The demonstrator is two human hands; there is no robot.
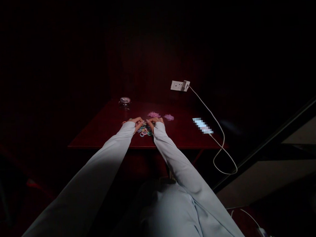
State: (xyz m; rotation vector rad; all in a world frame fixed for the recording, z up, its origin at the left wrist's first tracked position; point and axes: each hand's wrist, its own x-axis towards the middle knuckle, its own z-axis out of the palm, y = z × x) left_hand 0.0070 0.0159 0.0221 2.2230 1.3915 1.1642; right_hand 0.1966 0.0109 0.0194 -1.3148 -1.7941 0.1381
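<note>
Over a heap of small coloured rings [143, 133], which look like hair ties, my two hands nearly meet. My left hand [137, 123] has its fingers curled in a pinch. My right hand [155, 122] is bent inward the same way, its thumb and fingertips close to the left ones. What lies between the fingertips is too small and dark to make out. Just behind my right hand is a pink pile [153, 114] of small pieces, with a purple pile [169, 117] beside it. An orange ring [124, 123] shows left of my left hand.
A clear lidded jar [124, 102] stands at the back left of the dark red table [99, 128]. On the right lies a blurred-out phone [202, 125], its white cable [213, 114] running to a charger [186, 85] in the wall socket and looping past the table edge.
</note>
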